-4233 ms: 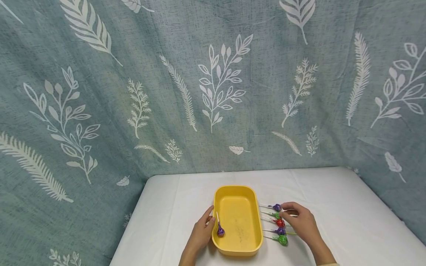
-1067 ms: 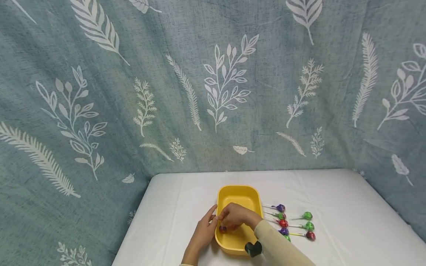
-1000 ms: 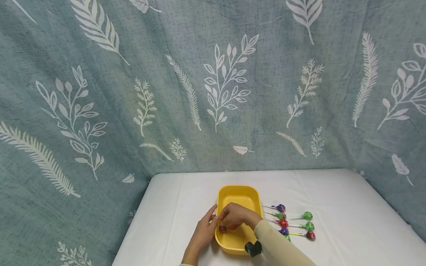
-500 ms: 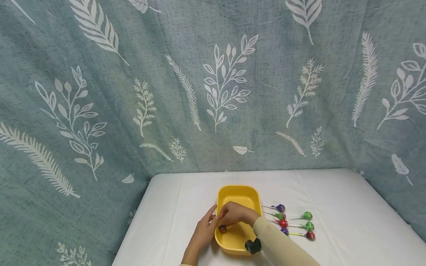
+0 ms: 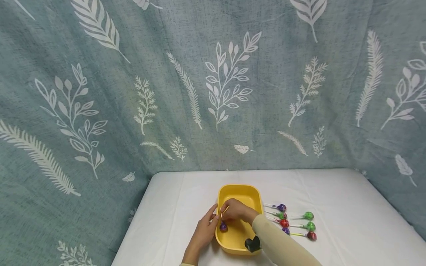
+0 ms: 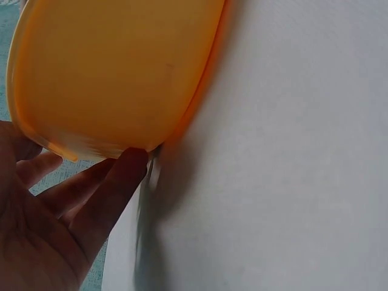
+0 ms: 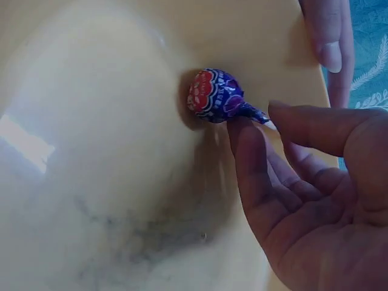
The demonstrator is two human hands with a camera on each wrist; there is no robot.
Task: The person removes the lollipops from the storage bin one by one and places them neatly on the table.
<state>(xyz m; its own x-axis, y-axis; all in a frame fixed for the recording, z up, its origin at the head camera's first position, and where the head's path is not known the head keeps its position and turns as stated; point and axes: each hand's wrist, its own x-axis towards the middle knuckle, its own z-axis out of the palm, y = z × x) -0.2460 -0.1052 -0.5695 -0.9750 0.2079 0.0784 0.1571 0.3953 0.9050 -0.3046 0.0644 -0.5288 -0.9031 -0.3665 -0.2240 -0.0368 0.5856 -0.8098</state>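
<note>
A yellow plastic tray [image 5: 231, 241] stands on the white-covered table. My left hand [image 5: 205, 229] holds its left wall; the right wrist view has the thumb over the rim, and the left wrist view has the fingers [image 6: 115, 188] against the outside. Inside, at the left wall, is a lollipop [image 7: 215, 96] in a purple and red wrapper. My right hand [image 5: 237, 210] pinches it between thumb and forefinger where the wrapper narrows to the stick. Most of the stick is hidden by the fingers in the right wrist view.
Right of the tray lie several lollipops: purple [image 5: 281, 208], green [image 5: 282, 215] and red [image 5: 284, 223] ones near it, with two green [image 5: 309, 215] and a dark red one [image 5: 311, 235] farther right. My right sleeve [image 5: 283, 240] crosses the tray's near right corner. A patterned curtain [image 5: 199, 92] hangs behind.
My right hand has come from the lollipops on the right into the tray, to the purple lollipop. Over the last half second it has shifted slightly away from me, and the wrapper shows more.
</note>
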